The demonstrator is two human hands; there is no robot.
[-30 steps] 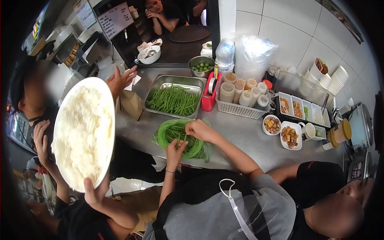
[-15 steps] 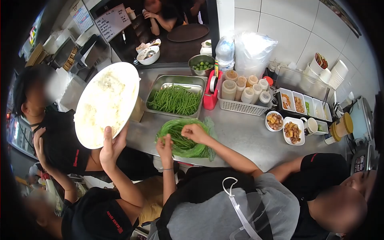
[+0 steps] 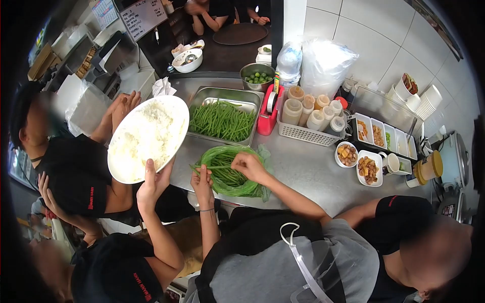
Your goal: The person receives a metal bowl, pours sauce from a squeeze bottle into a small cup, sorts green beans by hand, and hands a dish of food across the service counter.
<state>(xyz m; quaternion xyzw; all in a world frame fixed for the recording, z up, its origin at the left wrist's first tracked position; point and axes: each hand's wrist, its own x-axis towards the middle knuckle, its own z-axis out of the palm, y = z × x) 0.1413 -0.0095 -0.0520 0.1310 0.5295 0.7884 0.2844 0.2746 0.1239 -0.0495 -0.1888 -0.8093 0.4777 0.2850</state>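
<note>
My left hand pinches a green bean near the left rim of a thin green plastic bag. The bean reaches across toward my right hand, whose fingers are closed at its other end. Below both hands the open green bag lies on the steel counter with many more beans inside. Behind it stands a rectangular steel pan with a heap of green beans. Whether my right fingertips hold a piece of bean besides is too small to tell.
At left, a co-worker's hand holds up a white plate of rice. A red tape dispenser, a basket of squeeze bottles and two bowls of browned chunks stand on the counter. Another co-worker is close at right.
A green bean now spans between my hands; before, my hands were apart over the bag. The rice plate has shifted right, and the left co-worker's hands now show behind it.
</note>
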